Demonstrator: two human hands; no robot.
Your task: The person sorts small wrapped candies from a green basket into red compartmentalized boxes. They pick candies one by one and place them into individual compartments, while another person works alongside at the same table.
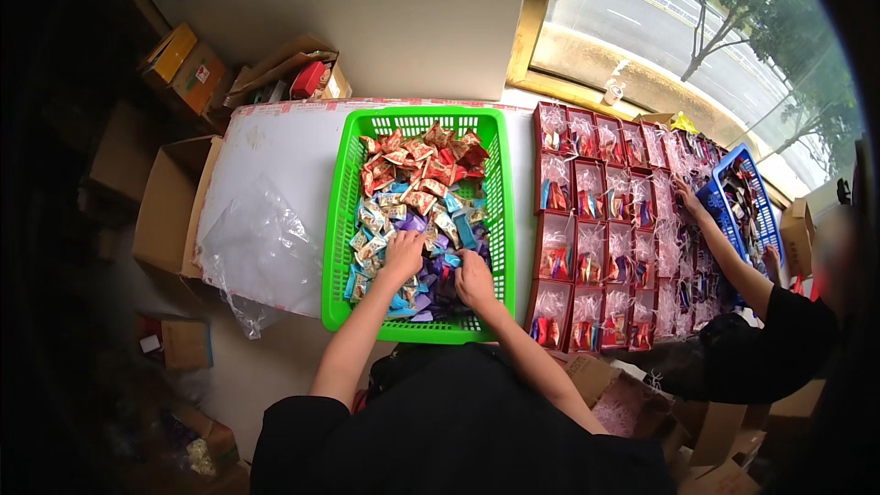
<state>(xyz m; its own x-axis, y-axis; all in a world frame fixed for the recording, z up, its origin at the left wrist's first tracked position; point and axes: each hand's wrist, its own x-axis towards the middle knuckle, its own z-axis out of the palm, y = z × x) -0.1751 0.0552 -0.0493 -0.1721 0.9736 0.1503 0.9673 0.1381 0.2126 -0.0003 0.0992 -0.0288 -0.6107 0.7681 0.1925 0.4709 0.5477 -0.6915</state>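
Note:
A green plastic basket (507, 220) stands in front of me on the white tabletop, filled with small wrapped sweets. Red packets (395, 151) lie heaped at its far end, cream-and-blue packets (371, 247) on the left, and dark purple packets (440, 289) on the near right. My left hand (404, 254) reaches into the middle of the basket, fingers down among the cream and purple packets. Close beside it, my right hand (476, 280) has its fingertips at a small blue packet (452, 260). Whether either hand grips a packet is hidden by the fingers.
Rows of dark red boxes (574, 227) with shredded filler and packets cover the table's right part. A co-worker's hand (687, 196) reaches over them, near a blue basket (718, 203). Clear plastic film (261, 247) lies left. Cardboard cartons (168, 213) stand beside the table.

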